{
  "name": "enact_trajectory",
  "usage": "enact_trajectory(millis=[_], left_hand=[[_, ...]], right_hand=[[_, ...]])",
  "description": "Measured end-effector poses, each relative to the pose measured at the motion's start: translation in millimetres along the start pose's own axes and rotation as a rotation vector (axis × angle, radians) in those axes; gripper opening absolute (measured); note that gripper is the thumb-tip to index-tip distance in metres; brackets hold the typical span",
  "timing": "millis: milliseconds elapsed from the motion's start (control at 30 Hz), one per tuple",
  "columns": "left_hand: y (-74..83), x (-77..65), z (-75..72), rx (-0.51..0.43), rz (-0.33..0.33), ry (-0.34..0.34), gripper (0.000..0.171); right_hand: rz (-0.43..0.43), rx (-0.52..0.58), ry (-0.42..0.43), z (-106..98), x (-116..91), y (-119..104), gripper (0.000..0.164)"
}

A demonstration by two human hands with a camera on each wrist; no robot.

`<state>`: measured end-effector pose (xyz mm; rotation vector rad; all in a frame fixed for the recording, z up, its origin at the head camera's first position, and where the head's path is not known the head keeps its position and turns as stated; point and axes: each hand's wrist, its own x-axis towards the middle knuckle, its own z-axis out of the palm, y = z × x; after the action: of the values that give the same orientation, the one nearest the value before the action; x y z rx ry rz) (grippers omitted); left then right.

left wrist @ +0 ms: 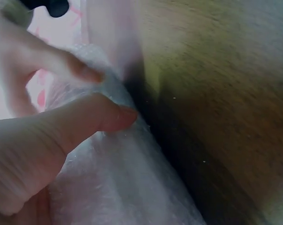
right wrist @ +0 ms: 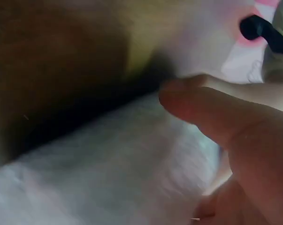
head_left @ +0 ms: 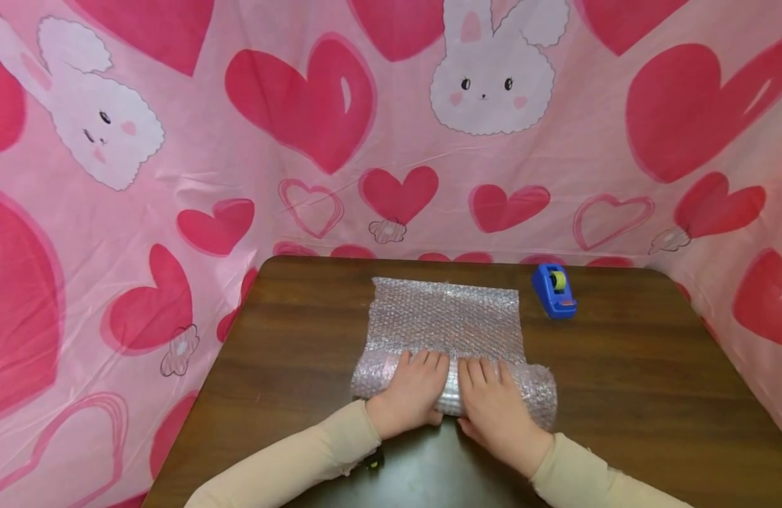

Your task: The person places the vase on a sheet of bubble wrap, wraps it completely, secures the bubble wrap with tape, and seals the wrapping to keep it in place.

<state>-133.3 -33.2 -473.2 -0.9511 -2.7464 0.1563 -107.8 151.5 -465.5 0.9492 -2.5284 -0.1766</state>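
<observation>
A roll of bubble wrap (head_left: 450, 386) lies crosswise on the brown table, with a flat sheet of the wrap (head_left: 448, 317) stretching from it toward the far edge. My left hand (head_left: 411, 391) grips the roll left of its middle, fingers over the top and thumb on the near side. Close beside it, my right hand (head_left: 501, 409) holds the roll the same way. In the left wrist view the left thumb (left wrist: 103, 115) presses the clear plastic of the roll. The right wrist view has the right thumb (right wrist: 193, 101) at the roll's near edge. Whatever is inside the roll is hidden.
A blue tape dispenser (head_left: 556, 291) with yellowish tape stands at the back right of the table (head_left: 644, 381). Pink cloth (head_left: 340, 212) printed with hearts and rabbits hangs behind and at both sides. A small dark object (head_left: 373, 462) shows beside the left sleeve.
</observation>
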Motion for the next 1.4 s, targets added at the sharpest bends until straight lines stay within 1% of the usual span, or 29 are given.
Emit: enact_trajectory(millis=[67,133,267,367,400,500,633,700,767,833,867,933,1000,1067,1133,1200,1300,1367,1400], left_hand=[[0.0,0.4,-1.8,-0.011,0.007,-0.017,0.079],[-0.2,0.9,-4.0,-0.022,0.012,-0.042,0.079],[-1.0,2.0,-9.7,-0.048,0.011,-0.108,0.08],[-2.6,3.7,-11.2,-0.071,0.009,-0.157,0.082],[-3.3,4.3,-11.1,-0.079,0.01,-0.171,0.085],[-6.2,7.0,-10.4,-0.123,-0.001,-0.208,0.103],[-9.4,9.5,-9.9,-0.179,-0.026,-0.228,0.125],[-9.7,9.5,-9.9,-0.174,-0.033,-0.212,0.129],[-8.7,8.1,-10.1,-0.146,-0.041,-0.18,0.132],[-6.4,5.5,-11.0,-0.097,-0.054,-0.124,0.133],[-4.8,3.9,-11.4,-0.068,-0.062,-0.088,0.13],[-1.4,0.3,-12.2,-0.018,-0.078,-0.016,0.122],[2.2,-3.5,-12.3,0.038,-0.081,0.054,0.107],[5.2,-6.3,-11.3,0.078,-0.08,0.099,0.094],[7.5,-8.1,-9.7,0.114,-0.072,0.132,0.086],[9.4,-8.9,-7.0,0.143,-0.064,0.135,0.09],[10.9,-8.9,-1.4,0.173,-0.059,0.124,0.102],[11.0,-8.2,3.4,0.191,-0.061,0.105,0.109],[10.5,-7.8,5.6,0.201,-0.063,0.103,0.11]], right_hand=[[0.02,0.0,-0.007,4.2,-1.9,-3.2,0.104],[0.029,0.009,0.001,9.0,-2.5,-3.9,0.105],[0.03,0.066,0.015,16.8,-1.3,-0.7,0.095],[0.024,0.118,-0.009,17.9,0.3,2.8,0.091],[0.023,0.135,-0.02,17.7,0.9,3.8,0.091],[0.022,0.176,-0.048,17.6,3.2,7.1,0.09],[0.015,0.204,-0.071,18.8,7.2,11.1,0.086],[0.011,0.215,-0.081,19.0,8.5,12.6,0.084],[0.007,0.23,-0.092,19.0,9.0,14.2,0.082],[0.007,0.25,-0.105,18.7,10.2,16.1,0.08],[0.006,0.263,-0.114,18.8,11.0,17.3,0.078],[0.007,0.294,-0.137,18.6,13.6,20.2,0.076],[0.009,0.331,-0.168,18.1,17.1,23.6,0.074],[0.011,0.371,-0.202,17.3,20.5,27.2,0.072],[0.014,0.406,-0.234,16.5,23.5,30.3,0.071],[0.017,0.432,-0.263,15.4,25.9,32.7,0.07],[0.025,0.457,-0.3,13.9,28.8,34.9,0.069],[0.026,0.468,-0.317,13.7,30.6,35.9,0.069],[0.025,0.474,-0.321,13.6,31.7,36.2,0.069]])
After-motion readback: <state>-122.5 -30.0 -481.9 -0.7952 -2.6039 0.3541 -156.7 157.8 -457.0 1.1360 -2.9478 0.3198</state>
